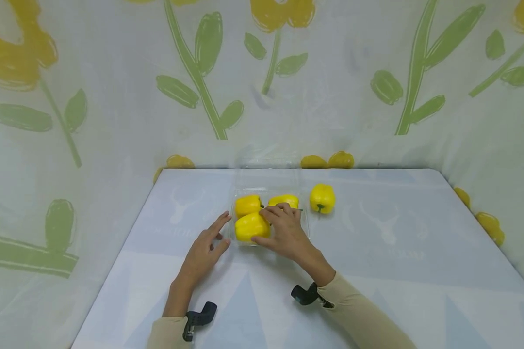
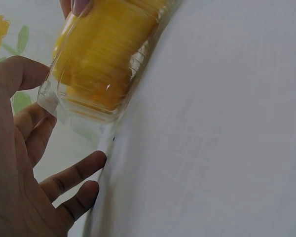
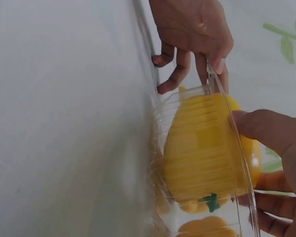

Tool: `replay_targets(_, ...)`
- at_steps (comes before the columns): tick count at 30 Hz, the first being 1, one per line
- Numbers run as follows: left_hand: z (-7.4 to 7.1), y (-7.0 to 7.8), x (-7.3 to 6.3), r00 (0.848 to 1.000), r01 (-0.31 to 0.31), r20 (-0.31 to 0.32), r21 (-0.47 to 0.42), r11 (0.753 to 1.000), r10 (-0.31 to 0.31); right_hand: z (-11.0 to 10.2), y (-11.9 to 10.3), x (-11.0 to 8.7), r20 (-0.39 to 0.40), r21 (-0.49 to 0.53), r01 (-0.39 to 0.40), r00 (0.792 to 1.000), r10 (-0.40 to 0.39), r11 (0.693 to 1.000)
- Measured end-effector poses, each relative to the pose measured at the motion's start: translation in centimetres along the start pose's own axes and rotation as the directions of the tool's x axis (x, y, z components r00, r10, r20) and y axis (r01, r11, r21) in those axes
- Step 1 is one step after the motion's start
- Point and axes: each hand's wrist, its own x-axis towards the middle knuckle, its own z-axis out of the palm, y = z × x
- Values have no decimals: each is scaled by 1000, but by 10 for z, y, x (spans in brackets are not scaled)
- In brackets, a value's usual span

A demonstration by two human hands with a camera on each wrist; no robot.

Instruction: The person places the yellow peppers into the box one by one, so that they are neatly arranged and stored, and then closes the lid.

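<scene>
A clear plastic clamshell box (image 3: 244, 165) holds three yellow bell peppers on the table. My right hand (image 1: 285, 231) grips the front-left bell pepper (image 1: 250, 228), thumb at its near side and fingers curled over its far side. Behind it lie another bell pepper (image 1: 246, 205) at the back left and a third bell pepper (image 1: 283, 198) at the back right, partly hidden by my right hand. My left hand (image 1: 204, 253) is at the box's left side, its fingers loosely extended. In the left wrist view, its thumb (image 2: 32, 71) touches the box's corner.
One more yellow bell pepper (image 1: 322, 198) stands on the white table (image 1: 375, 281), right of the box with its stem facing me. The box's clear lid (image 1: 268, 175) is raised at the back. A flower-printed curtain (image 1: 314, 111) surrounds the table's back and sides.
</scene>
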Motion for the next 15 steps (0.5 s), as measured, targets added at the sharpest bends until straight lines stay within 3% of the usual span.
replay_targets(6,1,2,1,1000,4,1,14,1000,-4,-1,-1,-1,22,-86,28,999,-26,996)
replay_targets(15,1,1,0,1000,2,-2,6,1000,-2,-4,0,0,62,-65,13,998,-9,998)
